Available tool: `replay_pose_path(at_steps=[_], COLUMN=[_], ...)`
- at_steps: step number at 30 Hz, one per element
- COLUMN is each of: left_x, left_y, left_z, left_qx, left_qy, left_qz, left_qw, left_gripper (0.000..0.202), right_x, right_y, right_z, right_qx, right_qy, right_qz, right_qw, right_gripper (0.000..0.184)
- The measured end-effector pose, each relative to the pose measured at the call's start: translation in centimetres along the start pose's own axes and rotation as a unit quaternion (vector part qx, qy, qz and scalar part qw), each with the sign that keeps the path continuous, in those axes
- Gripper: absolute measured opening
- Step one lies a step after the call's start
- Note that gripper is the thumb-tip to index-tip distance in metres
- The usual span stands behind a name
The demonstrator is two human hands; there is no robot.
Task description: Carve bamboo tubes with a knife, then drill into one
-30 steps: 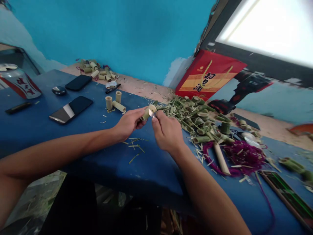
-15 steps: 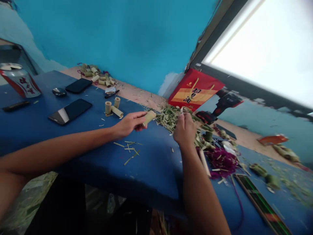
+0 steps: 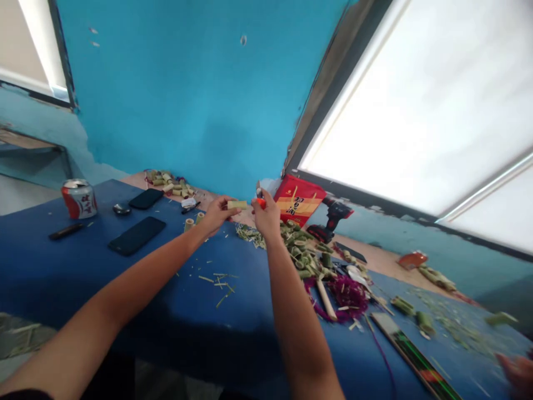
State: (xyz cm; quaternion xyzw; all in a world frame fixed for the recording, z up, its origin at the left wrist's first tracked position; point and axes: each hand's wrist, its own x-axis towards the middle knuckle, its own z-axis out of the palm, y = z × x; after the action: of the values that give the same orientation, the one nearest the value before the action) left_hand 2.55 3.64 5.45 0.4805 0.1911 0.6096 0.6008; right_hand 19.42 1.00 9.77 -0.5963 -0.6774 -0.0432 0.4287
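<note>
Left hand (image 3: 216, 215): we have it near the middle of the frame, fingers closed on one end of a pale bamboo piece (image 3: 237, 205).
Bamboo piece: we hold it up lying crosswise, its free end pointing toward the right side of the frame.
Right hand (image 3: 268, 219): just right of center, we grip a small orange-red tool (image 3: 260, 203); its exact shape is too blurred for us to tell.
Gap: we see the bamboo piece and the tool near each other but apart.
Blue table (image 3: 258, 283): it runs beneath both our hands and across the lower frame.
Short tubes (image 3: 189, 224): two stand upright beside our left wrist.
Slivers (image 3: 220, 284): we see a few scattered below the hands, lower middle of the frame.
Shavings (image 3: 250, 235): a heap lies just below our right hand, running into green bamboo offcuts (image 3: 300, 253) right of center.
Purple string (image 3: 352, 294): we see it bundled below the offcuts, next to a pale stick (image 3: 326, 300).
Red bag (image 3: 297, 201): it stands right of our right hand, with a power drill (image 3: 331, 219) beside it.
Left side: we see a drink can (image 3: 79, 199), a mouse (image 3: 121, 209) and two dark phones (image 3: 137, 235).
Lower right edge: another person's hand (image 3: 518, 373) enters, blurred; we cannot tell whether it holds anything.
</note>
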Motion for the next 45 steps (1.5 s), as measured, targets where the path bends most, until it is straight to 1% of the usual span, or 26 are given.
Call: replay_pose_path(at_steps=[2,4,6,8,10,13,17,20,22,28,31,34,36,38,42,44,45], left_x=[0.7,1.0,0.8,0.3,-0.2,-0.5,-0.5,-0.7,-0.9,-1.4,-1.5,-1.5,-1.4,-1.3,-1.0,-0.8,-0.8], left_y=[-0.6,-0.9,-1.0,-0.8,-0.5,0.0,0.5,0.6,0.5,0.3,0.2,0.0,0.0,0.1,0.0,-0.2,-0.3], left_z=[-0.5,-1.3,-2.3,-3.0,-3.3,-3.4,-3.0,-2.4,-1.9,-1.3,-1.1,-1.0,-1.1,-1.1,-1.2,-1.2,-1.2], left_qx=[-0.028,-0.032,-0.022,-0.026,-0.036,-0.041,-0.092,-0.122,-0.138,-0.169,-0.165,-0.150,-0.148,-0.139,-0.100,-0.082,-0.073], left_qy=[0.045,0.064,0.072,0.068,0.070,0.081,0.077,0.073,0.077,0.073,0.074,0.076,0.085,0.095,0.091,0.096,0.102], left_qz=[0.003,0.009,0.023,0.000,-0.012,-0.008,-0.028,-0.048,-0.055,-0.097,-0.089,-0.071,-0.065,-0.063,-0.065,-0.066,-0.069], left_qw=[0.999,0.997,0.997,0.997,0.997,0.996,0.992,0.989,0.986,0.978,0.979,0.983,0.983,0.984,0.989,0.990,0.990], left_gripper=[0.055,0.056,0.055,0.057,0.057,0.054,0.032,0.020,0.017,0.019,0.012,0.006,0.003,0.004,0.006,0.007,0.008], right_x=[-0.3,-1.2,-2.6,-4.0,-5.0,-5.7,-5.8,-5.9,-5.9,-6.0,-6.0,-5.9,-5.9,-6.0,-5.7,-5.2,-4.8], right_y=[-0.6,-0.3,0.3,0.8,0.8,-0.2,-1.7,-2.1,-2.3,-3.5,-3.8,-3.7,-3.4,-3.2,-2.6,-1.8,-1.1], right_z=[1.1,2.3,3.3,4.1,4.6,5.1,5.1,4.9,4.8,4.2,3.9,3.8,3.9,4.0,4.3,4.2,4.0], right_qx=[0.036,0.044,0.006,-0.025,-0.037,-0.030,-0.022,-0.029,-0.038,-0.091,-0.100,-0.108,-0.122,-0.136,-0.149,-0.145,-0.141], right_qy=[0.044,0.054,0.017,-0.025,-0.053,-0.065,-0.072,-0.066,-0.070,-0.072,-0.091,-0.105,-0.095,-0.083,-0.077,-0.073,-0.073], right_qz=[0.037,0.049,0.000,-0.041,-0.054,-0.056,-0.074,-0.062,-0.052,-0.009,-0.013,-0.013,-0.006,-0.001,0.003,0.013,0.033], right_qw=[0.998,0.996,1.000,0.999,0.996,0.996,0.994,0.995,0.995,0.993,0.991,0.989,0.988,0.987,0.986,0.987,0.987], right_gripper=[0.051,0.051,0.047,0.043,0.040,0.038,0.037,0.037,0.037,0.037,0.038,0.041,0.043,0.044,0.045,0.046,0.047])
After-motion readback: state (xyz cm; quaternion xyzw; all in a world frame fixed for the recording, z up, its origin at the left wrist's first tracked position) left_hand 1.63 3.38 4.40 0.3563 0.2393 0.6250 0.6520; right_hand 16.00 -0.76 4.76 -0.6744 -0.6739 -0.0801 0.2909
